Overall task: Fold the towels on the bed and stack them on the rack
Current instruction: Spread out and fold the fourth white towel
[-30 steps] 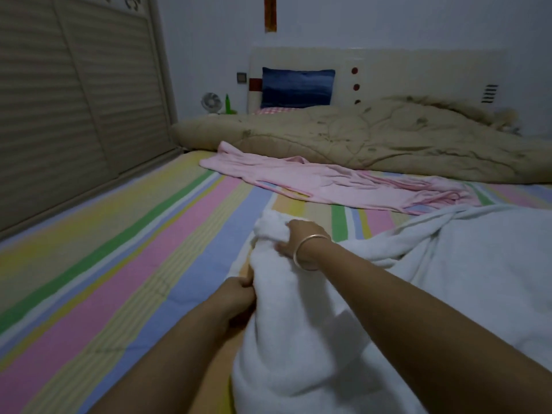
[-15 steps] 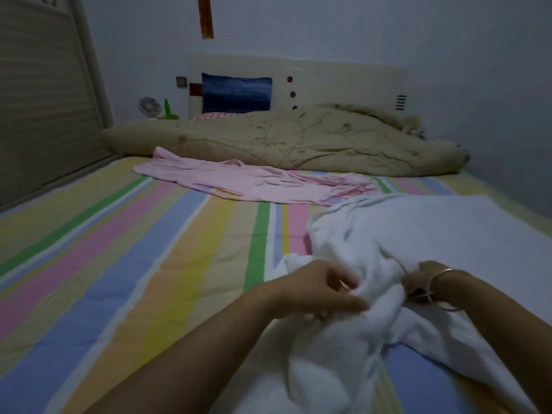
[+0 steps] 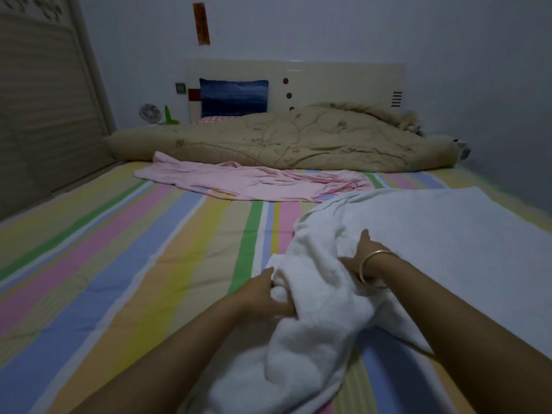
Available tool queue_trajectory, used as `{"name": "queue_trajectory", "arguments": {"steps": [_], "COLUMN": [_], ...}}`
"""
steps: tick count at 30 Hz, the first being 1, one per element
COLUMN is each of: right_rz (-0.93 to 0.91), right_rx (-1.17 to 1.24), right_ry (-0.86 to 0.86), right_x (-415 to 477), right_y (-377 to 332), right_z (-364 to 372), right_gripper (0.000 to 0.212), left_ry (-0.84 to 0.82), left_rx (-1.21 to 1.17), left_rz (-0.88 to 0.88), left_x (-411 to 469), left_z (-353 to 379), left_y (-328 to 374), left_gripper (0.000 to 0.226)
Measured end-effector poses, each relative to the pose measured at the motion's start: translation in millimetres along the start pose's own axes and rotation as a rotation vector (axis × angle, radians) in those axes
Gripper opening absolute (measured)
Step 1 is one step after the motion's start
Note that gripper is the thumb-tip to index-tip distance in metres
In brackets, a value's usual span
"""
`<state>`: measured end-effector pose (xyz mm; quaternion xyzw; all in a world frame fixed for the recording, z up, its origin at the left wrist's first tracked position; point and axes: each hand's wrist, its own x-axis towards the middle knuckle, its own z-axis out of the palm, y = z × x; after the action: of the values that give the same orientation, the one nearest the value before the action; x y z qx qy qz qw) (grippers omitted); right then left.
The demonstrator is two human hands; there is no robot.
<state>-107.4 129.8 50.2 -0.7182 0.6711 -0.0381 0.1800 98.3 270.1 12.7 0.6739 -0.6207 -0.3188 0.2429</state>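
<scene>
White towel (image 3: 322,318) sits bunched lower right of the frame on the bed (image 3: 119,264) — my left hand (image 3: 263,297) pinches an edge, right hand (image 3: 358,258) is buried in folds, grip unclear. Reckon I'm just untangling — next I'd need to find corners and spread it flat.

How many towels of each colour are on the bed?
white towel: 1
pink towel: 1
total: 2
</scene>
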Motion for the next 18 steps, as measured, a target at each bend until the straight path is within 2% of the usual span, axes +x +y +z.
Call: {"name": "queue_trajectory", "arguments": {"steps": [2,6,10,12,16,18], "right_rz": [0.046,0.038,0.108,0.14,0.026,-0.076], "right_rx": [-0.091,-0.137,-0.158,-0.174,-0.147,-0.081], "right_ry": [0.016,0.073,0.21,0.285,0.329,0.376], "right_x": [-1,-4,-3,2,24,46], "right_y": [10,29,30,12,-96,-176], "right_z": [5,-3,-17,-24,-25,-25], "right_gripper": [0.109,0.076,0.056,0.049,0.055,0.045], "left_ry": [0.087,0.205,0.311,0.342,0.471,0.56], "left_rx": [0.065,0.067,0.037,-0.001,-0.025,-0.071], "left_rz": [-0.008,-0.018,0.057,0.039,-0.033,-0.085], "left_x": [-1,2,4,3,-4,-13], "left_z": [6,6,-4,-19,-75,-113], "left_y": [-2,4,4,0,-43,-71], "left_gripper": [0.076,0.034,0.025,0.023,0.032,0.04]}}
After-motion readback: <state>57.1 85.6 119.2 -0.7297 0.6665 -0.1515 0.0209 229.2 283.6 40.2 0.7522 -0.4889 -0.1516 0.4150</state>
